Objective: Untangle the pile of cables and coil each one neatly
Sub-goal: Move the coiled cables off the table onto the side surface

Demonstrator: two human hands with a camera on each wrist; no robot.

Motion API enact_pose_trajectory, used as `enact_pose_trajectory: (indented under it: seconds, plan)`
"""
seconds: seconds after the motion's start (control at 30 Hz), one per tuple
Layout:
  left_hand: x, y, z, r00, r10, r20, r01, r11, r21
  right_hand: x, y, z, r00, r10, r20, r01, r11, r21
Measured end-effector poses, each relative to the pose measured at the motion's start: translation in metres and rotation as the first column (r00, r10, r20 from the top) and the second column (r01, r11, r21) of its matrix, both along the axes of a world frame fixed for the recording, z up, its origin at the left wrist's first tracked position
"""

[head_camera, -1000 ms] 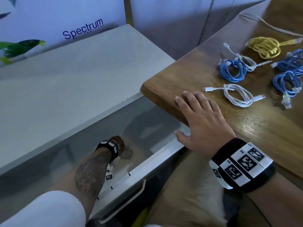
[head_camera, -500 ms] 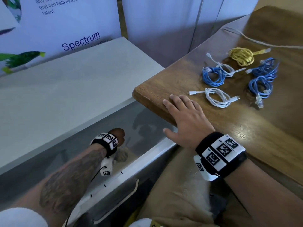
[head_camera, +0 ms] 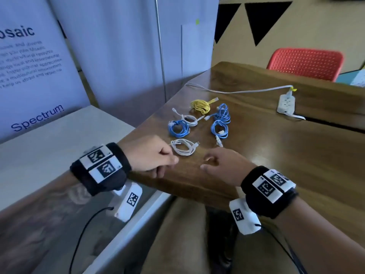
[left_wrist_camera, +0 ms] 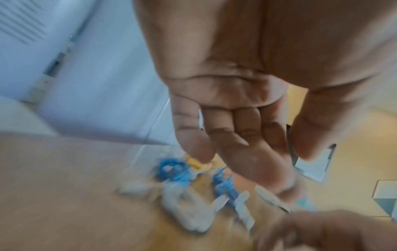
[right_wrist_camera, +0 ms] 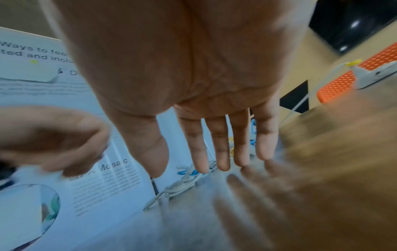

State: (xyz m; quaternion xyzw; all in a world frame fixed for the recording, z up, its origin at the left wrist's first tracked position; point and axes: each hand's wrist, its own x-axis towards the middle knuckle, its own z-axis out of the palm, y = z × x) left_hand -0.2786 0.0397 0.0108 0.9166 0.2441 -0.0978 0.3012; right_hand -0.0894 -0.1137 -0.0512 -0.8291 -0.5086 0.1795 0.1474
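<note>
Several coiled cables lie apart on the wooden table [head_camera: 276, 165]: a yellow coil [head_camera: 200, 105], a white coil [head_camera: 189, 119], three blue coils [head_camera: 178, 128] [head_camera: 222, 113] [head_camera: 220, 130], and a nearer white coil [head_camera: 184, 147]. My left hand [head_camera: 169, 161] hovers at the table's near edge, just left of the nearer white coil, fingers loosely curled. The blurred left wrist view shows that hand [left_wrist_camera: 257, 161] holding nothing. My right hand [head_camera: 207, 163] hovers just right of the same coil. In the right wrist view its fingers [right_wrist_camera: 219, 152] hang straight, close above the tabletop, and the white coil [right_wrist_camera: 182, 185] lies beyond them.
A white power strip [head_camera: 286, 103] with its cord lies at the table's far side, a red chair [head_camera: 304, 63] behind it. A white cabinet top [head_camera: 59, 139] and an open drawer [head_camera: 59, 224] sit to the left, below printed banners.
My left hand has come up out of the drawer to the table edge. My right hand has lifted off the tabletop and shifted right. The head view has tilted up.
</note>
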Motion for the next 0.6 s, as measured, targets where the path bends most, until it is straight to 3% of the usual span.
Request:
enact_pose_trajectory:
  seconds: [0.1, 0.2, 0.3, 0.4, 0.6]
  plan:
    - [0.081, 0.002, 0.028, 0.964, 0.001, 0.266, -0.022, 0.997, 0.074, 0.014, -0.014, -0.001, 0.998, -0.059, -0.023, 0.058, 0.998, -0.028]
    - [0.163, 0.013, 0.031, 0.938, -0.074, 0.339, -0.022, 0.963, 0.269, 0.020, -0.019, -0.001, 0.995, -0.084, -0.054, 0.082, 0.996, -0.042]
    - [0.230, 0.020, 0.013, 0.984, -0.086, 0.154, -0.004, 0.862, 0.507, 0.021, -0.023, 0.003, 0.996, -0.070, -0.049, 0.067, 0.996, -0.053]
    - [0.273, 0.028, -0.015, 1.000, -0.031, 0.003, 0.025, 0.852, 0.522, 0.017, -0.026, 0.005, 0.998, -0.049, -0.038, 0.046, 0.997, -0.062]
    - [0.317, 0.031, -0.038, 0.997, -0.019, -0.077, 0.058, 0.833, 0.551, 0.009, -0.029, -0.003, 1.000, -0.021, -0.014, 0.020, 1.000, -0.020]
